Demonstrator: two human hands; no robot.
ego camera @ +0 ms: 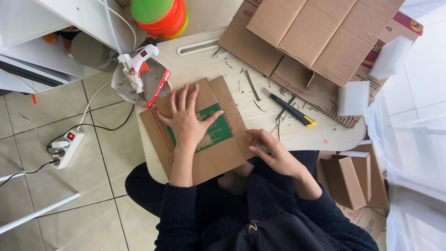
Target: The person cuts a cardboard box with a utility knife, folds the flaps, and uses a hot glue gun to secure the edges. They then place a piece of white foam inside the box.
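Observation:
A flat piece of brown cardboard [211, 158] with a green printed patch lies on a small light wooden table [320, 135] in front of me. My left hand [186, 121] is spread flat on it, fingers apart, pressing down near the green patch. My right hand [272, 151] rests at the cardboard's right edge, fingers curled against the edge where it meets the tabletop. Whether it pinches anything is hidden.
A white glue gun [134, 69] rests on a scrap at the table's left corner. A black-and-yellow utility knife [290, 109] lies to the right. Large cardboard sheets [320, 32], white foam blocks [353, 97], stacked orange and green discs [160, 16] and a floor power strip [68, 146] surround me.

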